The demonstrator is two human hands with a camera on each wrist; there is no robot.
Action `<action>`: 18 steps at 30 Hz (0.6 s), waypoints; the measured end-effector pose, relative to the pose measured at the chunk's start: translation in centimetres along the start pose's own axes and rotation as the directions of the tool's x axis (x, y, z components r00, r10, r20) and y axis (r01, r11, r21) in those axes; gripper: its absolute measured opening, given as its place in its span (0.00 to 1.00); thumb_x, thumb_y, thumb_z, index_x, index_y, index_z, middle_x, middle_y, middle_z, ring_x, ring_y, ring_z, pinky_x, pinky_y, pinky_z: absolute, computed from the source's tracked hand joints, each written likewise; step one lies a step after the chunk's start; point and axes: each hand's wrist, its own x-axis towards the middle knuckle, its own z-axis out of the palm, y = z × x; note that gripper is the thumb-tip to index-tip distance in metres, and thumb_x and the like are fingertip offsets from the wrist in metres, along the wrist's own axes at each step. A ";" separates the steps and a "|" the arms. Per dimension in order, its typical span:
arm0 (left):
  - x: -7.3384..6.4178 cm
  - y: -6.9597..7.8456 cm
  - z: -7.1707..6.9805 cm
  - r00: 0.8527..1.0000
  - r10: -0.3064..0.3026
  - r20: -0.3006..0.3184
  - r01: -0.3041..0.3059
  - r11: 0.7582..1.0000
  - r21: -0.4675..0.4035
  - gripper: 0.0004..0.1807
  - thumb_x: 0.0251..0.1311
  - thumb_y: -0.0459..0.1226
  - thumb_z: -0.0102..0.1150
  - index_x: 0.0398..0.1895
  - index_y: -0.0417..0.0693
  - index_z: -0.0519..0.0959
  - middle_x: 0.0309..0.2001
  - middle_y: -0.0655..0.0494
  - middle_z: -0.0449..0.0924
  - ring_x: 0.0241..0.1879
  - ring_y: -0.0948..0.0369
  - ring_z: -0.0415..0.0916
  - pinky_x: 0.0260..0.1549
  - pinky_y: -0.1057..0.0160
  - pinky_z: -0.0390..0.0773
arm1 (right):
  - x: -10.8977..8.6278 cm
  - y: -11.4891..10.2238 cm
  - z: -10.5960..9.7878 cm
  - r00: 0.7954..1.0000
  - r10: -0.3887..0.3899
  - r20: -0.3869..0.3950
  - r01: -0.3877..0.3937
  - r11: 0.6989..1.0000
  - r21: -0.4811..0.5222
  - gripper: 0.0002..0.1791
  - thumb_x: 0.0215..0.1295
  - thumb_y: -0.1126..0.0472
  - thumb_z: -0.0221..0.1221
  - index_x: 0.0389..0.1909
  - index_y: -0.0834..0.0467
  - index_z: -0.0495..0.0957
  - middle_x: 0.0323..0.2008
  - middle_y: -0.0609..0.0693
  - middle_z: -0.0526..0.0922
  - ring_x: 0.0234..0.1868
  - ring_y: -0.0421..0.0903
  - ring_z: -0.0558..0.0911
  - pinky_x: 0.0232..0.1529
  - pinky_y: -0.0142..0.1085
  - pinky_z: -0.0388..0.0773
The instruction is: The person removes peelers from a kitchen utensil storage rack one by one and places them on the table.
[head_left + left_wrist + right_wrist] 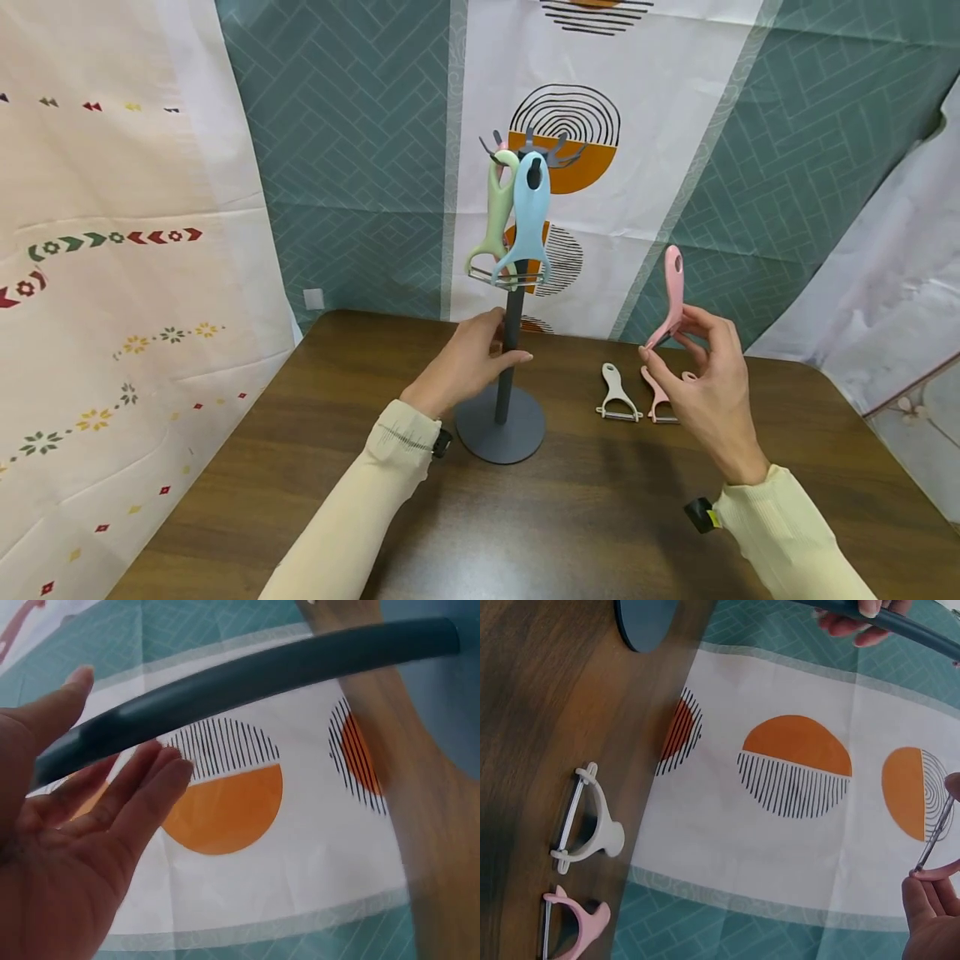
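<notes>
Left hand [474, 357] grips a stand [514, 308]; right hand [714, 387] pinches a pink peeler [675, 287]; a white peeler [613, 384] lies near the far edge of the worktop [585, 500].

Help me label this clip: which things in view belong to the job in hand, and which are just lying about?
Part of the job:
gray stand, left hand around its pole
pink peeler in the right hand
green peeler and blue peeler, hanging
likely too: white peeler, second pink peeler

Just background:
wooden table
patterned cloth
</notes>
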 end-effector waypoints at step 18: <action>0.3 -0.4 0.0 0.995 0.094 0.011 -0.090 0.975 -0.204 0.14 0.73 0.33 0.55 0.59 0.44 0.77 0.55 0.52 0.85 0.58 0.57 0.83 0.57 0.61 0.81 | -0.4 1.4 -0.8 0.998 0.065 -0.007 -0.065 0.996 -0.055 0.41 0.50 0.76 0.74 0.67 0.61 0.71 0.54 0.41 0.71 0.57 0.35 0.73 0.58 0.16 0.72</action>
